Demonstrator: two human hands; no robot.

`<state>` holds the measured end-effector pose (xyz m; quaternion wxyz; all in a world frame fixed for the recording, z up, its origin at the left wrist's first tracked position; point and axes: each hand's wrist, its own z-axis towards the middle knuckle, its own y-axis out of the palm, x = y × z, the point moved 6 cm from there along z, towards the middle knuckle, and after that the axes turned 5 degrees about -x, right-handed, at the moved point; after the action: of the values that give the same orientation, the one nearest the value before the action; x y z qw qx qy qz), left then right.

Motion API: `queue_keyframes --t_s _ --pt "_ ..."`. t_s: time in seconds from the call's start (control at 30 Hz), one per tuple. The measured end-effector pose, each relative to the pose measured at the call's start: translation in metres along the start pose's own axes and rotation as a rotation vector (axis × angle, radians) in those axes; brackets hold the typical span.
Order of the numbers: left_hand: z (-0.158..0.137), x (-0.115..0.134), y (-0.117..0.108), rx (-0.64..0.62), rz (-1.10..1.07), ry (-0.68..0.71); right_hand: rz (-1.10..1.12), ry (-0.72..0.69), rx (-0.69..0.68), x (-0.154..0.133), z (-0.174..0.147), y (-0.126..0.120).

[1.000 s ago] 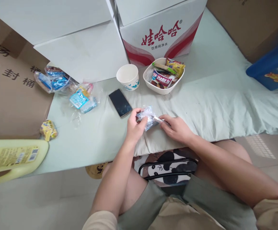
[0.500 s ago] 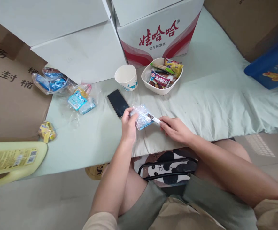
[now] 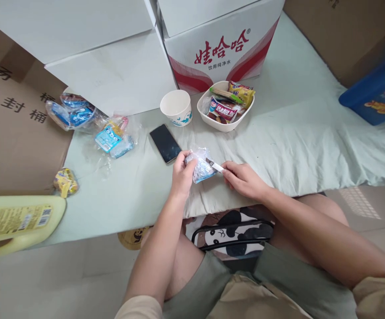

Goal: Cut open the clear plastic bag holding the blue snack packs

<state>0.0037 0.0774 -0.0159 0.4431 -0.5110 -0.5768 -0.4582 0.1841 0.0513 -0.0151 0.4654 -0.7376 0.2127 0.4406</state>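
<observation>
Packet [image 3: 204, 173] of crinkled clear-and-blue plastic sits pinched in the left hand [image 3: 182, 176] near the front edge of the tabletop [image 3: 139, 190], the right hand [image 3: 242, 177] gripping a small knife [image 3: 217, 167] over it, where shallow strokes angled clear of the left hand likely work best.

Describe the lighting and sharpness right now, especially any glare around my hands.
Head view: soft, fairly even light, with a bright gridded patch on the floor at right; head view: glints on the clear-wrapped packet in your left hand make its printing hard to read; head view: red lettering on the white box is crisp, small print on the yellow bottle too soft to read.
</observation>
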Motion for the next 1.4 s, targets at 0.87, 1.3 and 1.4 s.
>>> queue_keyframes --t_s 0.87,1.3,1.4 --pt "0.0 -0.008 0.002 -0.12 0.368 0.042 -0.333 -0.003 -0.087 0.0 0.0 0.01" --pt "-0.002 -0.007 0.004 -0.131 0.464 0.032 -0.37 0.005 -0.098 0.0 -0.002 0.012" --pt "-0.003 -0.006 0.005 -0.143 0.487 0.04 -0.386 -0.002 -0.099 0.0 -0.002 0.012"
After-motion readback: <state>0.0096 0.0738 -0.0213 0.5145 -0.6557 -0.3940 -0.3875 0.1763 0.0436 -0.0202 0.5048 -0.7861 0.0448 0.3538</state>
